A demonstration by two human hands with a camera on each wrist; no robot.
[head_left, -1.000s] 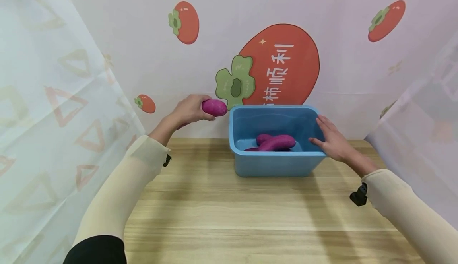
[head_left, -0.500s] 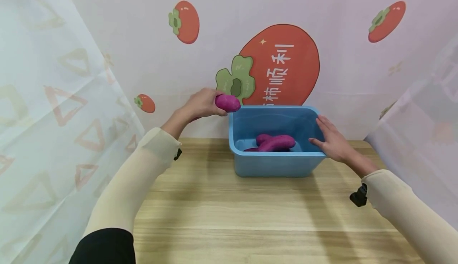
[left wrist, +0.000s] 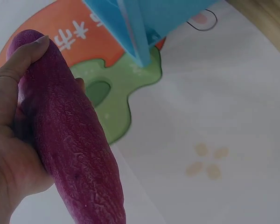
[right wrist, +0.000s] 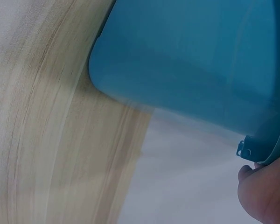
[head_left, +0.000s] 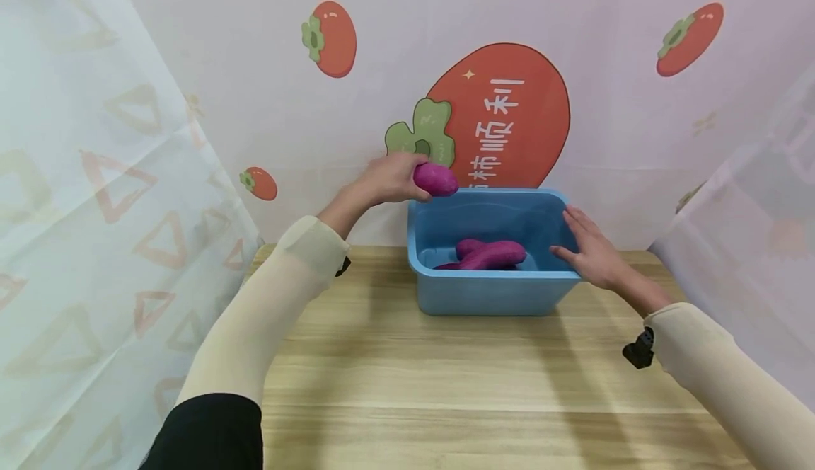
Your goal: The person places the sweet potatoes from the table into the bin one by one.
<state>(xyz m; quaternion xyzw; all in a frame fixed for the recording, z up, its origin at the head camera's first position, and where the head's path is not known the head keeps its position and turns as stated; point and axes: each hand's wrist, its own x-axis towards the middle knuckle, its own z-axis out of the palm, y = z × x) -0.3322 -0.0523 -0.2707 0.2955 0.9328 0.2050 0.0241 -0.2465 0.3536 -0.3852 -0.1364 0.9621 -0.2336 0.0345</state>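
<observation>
A purple sweet potato (head_left: 437, 180) is gripped in my left hand (head_left: 390, 177), just above the back left corner of a blue plastic bin (head_left: 487, 294). In the left wrist view the long, wrinkled sweet potato (left wrist: 79, 140) lies along the palm, thumb near its far end. My right hand (head_left: 593, 252) holds the bin's right rim, its thumb over the inside. Fingertips (right wrist: 245, 173) show under the rim in the right wrist view. More purple sweet potatoes (head_left: 490, 254) lie crossed on the bin's floor, partly hidden by the front wall.
The bin stands at the back of a wooden table (head_left: 471, 378), close to a printed cloth backdrop (head_left: 382, 102). White cloth sides (head_left: 127, 201) rise on the left and right.
My left hand has moved right with the sweet potato, from left of the bin to over its left rim. The right hand and the bin have stayed in place.
</observation>
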